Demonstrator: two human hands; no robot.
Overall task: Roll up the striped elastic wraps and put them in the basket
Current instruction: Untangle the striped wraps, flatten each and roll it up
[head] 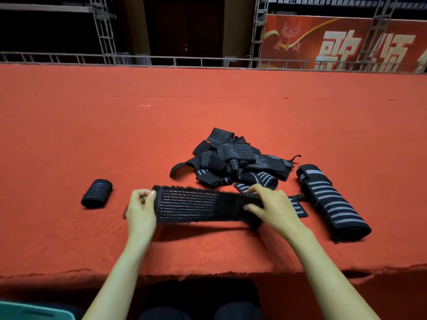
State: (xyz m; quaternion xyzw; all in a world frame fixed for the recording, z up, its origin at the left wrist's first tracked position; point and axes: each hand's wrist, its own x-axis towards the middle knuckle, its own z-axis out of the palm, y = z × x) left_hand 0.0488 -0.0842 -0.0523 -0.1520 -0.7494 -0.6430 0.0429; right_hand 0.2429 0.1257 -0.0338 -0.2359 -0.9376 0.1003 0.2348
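Note:
A black elastic wrap with thin grey stripes (pixel 196 205) is stretched flat between my hands, just above the red cloth. My left hand (pixel 141 211) pinches its left end. At the other end, my right hand (pixel 272 207) grips it with curled fingers. Behind them lies a tangled pile of striped wraps (pixel 233 162). One rolled wrap (pixel 97 193) sits to the left of my left hand. A larger wrap with broad grey stripes (pixel 330 200) lies loosely rolled on the right. A teal container corner (pixel 34 311) shows at the bottom left.
The red felt table (pixel 208 107) stretches far back to a metal truss rail (pixel 184 60). A red banner with large characters (pixel 346 42) hangs behind on the right. The table's ragged front edge runs just above my knees.

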